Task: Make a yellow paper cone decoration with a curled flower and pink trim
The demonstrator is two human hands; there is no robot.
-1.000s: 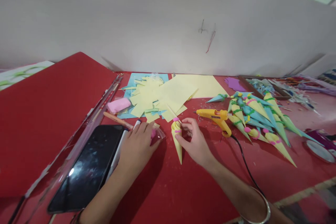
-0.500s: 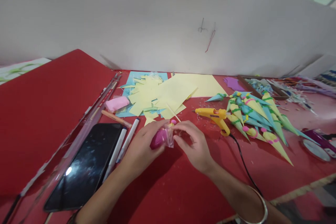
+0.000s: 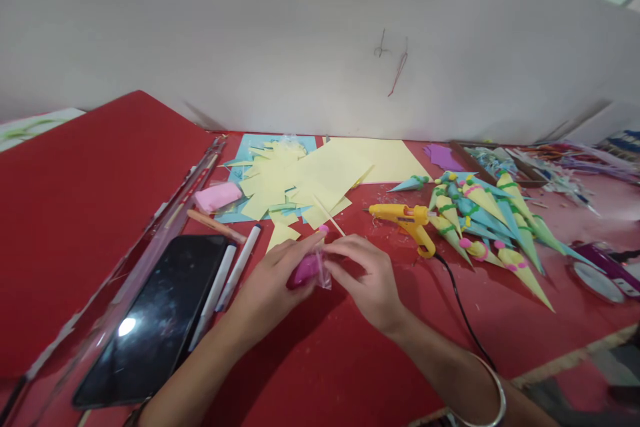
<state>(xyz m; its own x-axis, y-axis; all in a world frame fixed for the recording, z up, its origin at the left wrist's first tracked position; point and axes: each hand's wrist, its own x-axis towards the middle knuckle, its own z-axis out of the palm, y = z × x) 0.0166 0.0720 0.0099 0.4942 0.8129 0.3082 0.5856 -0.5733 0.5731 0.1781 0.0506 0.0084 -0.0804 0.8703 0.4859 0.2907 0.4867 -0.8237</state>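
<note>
Between both hands, magenta lump in clear plastic, each grip pinched on it

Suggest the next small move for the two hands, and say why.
I would probably have the right hand gently ease back the clear wrapper while the left hand steadies the magenta lump. The left hand holds the lump, the wrapper's loose end sticks out beside it, and the right fingertips are at that end.
</note>
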